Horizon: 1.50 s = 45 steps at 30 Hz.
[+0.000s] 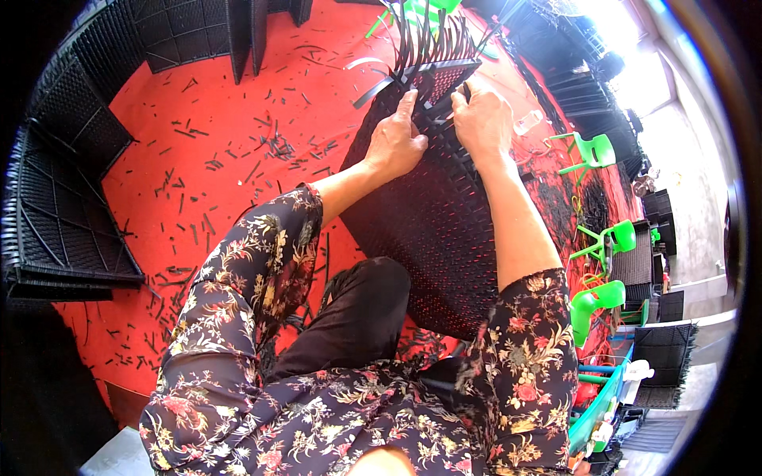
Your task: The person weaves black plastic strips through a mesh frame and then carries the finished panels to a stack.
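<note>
Steadily lit from the upper right, a seated person in a dark floral shirt (214, 301) bends over a black woven panel (421, 222) in the head camera's view. It stands tilted in front of the body, its rounded lower end near the lap and just beside a raised knee in dark trousers (369, 305). Loose black strips (429, 40) fan out from its far edge, and a few paler ones curl off to the left.

The left hand (395, 141) is partly closed near that edge, forefinger stretched onto the weave and the other fingers curled; whether it grips a strip cannot be told. Opposite, the right hand (484, 123) is bent in at the panel's right side, thumb and forefinger close together at the weave; what lies between them is hidden.

Dark scraps (278, 147) litter the red floor (159, 99). Black woven pieces (67, 210) stand along the left and top left, while bright green chairs (595, 151) line the right, beside more dark woven pieces (665, 355).
</note>
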Tool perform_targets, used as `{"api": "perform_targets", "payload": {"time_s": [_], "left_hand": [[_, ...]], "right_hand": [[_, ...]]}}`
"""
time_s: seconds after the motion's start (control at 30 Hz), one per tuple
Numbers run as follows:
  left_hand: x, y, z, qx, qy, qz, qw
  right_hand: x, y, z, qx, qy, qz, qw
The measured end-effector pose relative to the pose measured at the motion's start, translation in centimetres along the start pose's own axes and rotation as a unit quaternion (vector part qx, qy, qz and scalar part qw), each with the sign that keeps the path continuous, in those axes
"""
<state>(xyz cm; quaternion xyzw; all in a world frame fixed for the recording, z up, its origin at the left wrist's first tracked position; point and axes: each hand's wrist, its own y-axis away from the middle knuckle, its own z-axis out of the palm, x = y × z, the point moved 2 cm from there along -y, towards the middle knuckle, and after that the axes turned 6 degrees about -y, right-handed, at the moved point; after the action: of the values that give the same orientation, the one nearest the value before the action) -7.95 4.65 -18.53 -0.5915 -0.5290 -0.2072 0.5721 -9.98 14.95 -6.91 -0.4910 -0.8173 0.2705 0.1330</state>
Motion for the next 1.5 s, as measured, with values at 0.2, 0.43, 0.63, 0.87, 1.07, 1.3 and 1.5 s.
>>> {"api": "perform_targets", "payload": {"time_s": [0.2, 0.43, 0.63, 0.87, 1.07, 1.3, 1.5], "left_hand": [[0.3, 0.1, 0.6, 0.021, -0.043, 0.049, 0.998], [0.8, -0.1, 0.4, -0.039, -0.119, 0.048, 0.991], [-0.1, -0.5, 1.2, -0.015, -0.121, 0.102, 0.987], [-1.4, -0.9, 2.9, 0.022, -0.117, 0.104, 0.987], [0.3, 0.4, 1.2, 0.024, -0.100, 0.051, 0.993], [-0.6, 0.7, 0.0, 0.115, -0.047, 0.051, 0.991], [-1.7, -0.8, -0.9, 0.087, -0.045, -0.009, 0.995]], "right_hand": [[-0.1, 0.0, -0.5, 0.003, -0.005, -0.009, 1.000], [-0.1, -0.2, 0.0, 0.055, 0.016, -0.071, 0.996], [-3.7, -0.9, 0.3, 0.092, 0.035, -0.183, 0.978], [-4.6, -1.9, 1.7, 0.032, 0.012, -0.181, 0.983], [-2.7, -2.1, 2.2, 0.009, -0.004, -0.138, 0.990], [-1.5, -1.7, 1.8, 0.012, -0.034, -0.104, 0.994], [-1.2, -1.5, 1.8, 0.005, -0.027, -0.093, 0.995]]}}
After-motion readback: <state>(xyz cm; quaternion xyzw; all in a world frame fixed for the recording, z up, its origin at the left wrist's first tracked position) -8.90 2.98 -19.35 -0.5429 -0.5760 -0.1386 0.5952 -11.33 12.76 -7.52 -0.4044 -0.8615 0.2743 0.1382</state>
